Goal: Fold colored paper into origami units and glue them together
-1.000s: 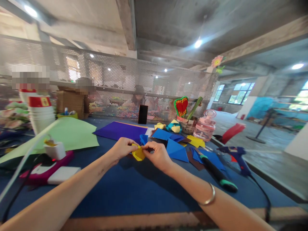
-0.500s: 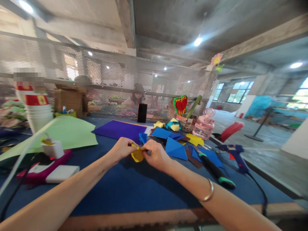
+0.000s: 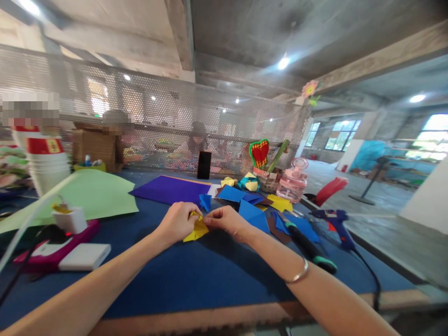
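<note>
A small folded piece of yellow paper [image 3: 196, 229] sits between both hands just above the blue table [image 3: 196, 280]. My left hand [image 3: 178, 221] is closed on its left side, fingers curled over the top edge. My right hand [image 3: 227, 219] pinches the paper's upper right corner with thumb and fingers pressed together. A metal bangle [image 3: 297, 275] is on my right wrist. A small blue folded piece [image 3: 205, 201] lies just beyond the hands.
Blue paper triangles [image 3: 254, 215], a purple sheet [image 3: 171, 189] and a green sheet [image 3: 94, 196] lie on the table. A black-handled tool [image 3: 308, 247] and blue glue gun [image 3: 334, 221] lie right. A pink bottle [image 3: 293, 184], basket, paper cups [image 3: 47, 161] and power bank [image 3: 84, 256] stand around.
The yellow paper now hangs lower and more unfolded under my left hand, and my right hand has tightened into a pinch at its corner. The view drifted slightly left.
</note>
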The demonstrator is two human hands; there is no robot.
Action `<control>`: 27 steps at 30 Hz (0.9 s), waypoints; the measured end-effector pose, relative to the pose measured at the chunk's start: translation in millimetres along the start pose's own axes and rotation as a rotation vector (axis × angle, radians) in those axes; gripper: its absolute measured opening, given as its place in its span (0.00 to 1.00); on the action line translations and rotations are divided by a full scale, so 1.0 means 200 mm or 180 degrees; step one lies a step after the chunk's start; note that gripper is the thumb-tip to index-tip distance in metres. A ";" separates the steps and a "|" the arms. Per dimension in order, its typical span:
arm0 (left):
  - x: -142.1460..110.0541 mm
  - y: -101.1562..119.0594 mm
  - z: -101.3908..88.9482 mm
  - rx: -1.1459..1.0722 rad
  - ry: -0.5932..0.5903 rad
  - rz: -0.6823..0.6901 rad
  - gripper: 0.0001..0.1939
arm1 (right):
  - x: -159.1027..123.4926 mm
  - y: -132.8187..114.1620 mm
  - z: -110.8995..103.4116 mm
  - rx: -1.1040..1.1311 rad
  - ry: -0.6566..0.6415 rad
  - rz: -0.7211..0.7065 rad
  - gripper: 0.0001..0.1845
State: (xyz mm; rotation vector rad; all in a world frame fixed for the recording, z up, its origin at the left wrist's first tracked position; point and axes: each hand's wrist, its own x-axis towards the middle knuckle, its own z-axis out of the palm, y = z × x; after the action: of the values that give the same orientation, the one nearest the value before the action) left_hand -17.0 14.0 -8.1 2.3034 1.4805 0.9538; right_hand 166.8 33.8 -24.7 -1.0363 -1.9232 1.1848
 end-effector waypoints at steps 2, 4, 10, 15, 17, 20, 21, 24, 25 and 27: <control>-0.01 0.01 0.00 0.0060 0.0010 0.0064 0.12 | -0.01 0.00 0.00 -0.0042 -0.0009 0.0021 0.28; -0.01 0.02 0.00 0.0112 0.0001 0.0111 0.12 | -0.01 -0.01 0.01 -0.0155 0.0012 0.0007 0.26; -0.03 0.02 0.01 0.0288 -0.0005 0.0098 0.12 | -0.01 -0.02 0.03 -0.0708 0.0177 -0.0195 0.16; -0.04 0.01 0.02 0.0367 -0.0023 0.0063 0.12 | -0.03 -0.03 0.08 -0.1307 0.0541 -0.0501 0.07; -0.04 0.01 0.02 0.0364 -0.0032 0.0040 0.12 | -0.04 -0.04 0.10 -0.1517 0.0643 -0.0610 0.06; -0.03 0.00 0.03 0.0314 -0.0116 0.0007 0.13 | -0.05 -0.05 0.12 -0.1794 0.0719 -0.0736 0.06; -0.02 -0.01 0.03 0.0290 -0.0163 -0.0003 0.13 | -0.05 -0.05 0.12 -0.1871 0.0736 -0.0767 0.06; -0.01 -0.02 0.02 0.0218 -0.0303 -0.0011 0.14 | -0.05 -0.05 0.12 -0.2047 0.0779 -0.0821 0.07; -0.01 -0.02 0.02 0.0200 -0.0333 -0.0010 0.14 | -0.04 -0.04 0.12 -0.2092 0.0789 -0.0833 0.07; -0.01 -0.02 0.01 0.0180 -0.0366 -0.0007 0.14 | -0.04 -0.04 0.11 -0.2166 0.0800 -0.0855 0.07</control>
State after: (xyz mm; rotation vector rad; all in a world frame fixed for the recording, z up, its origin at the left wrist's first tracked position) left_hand -17.8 14.8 -12.3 2.3523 1.4808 0.7741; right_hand 149.8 16.0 -27.0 -1.1372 -2.2127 0.2220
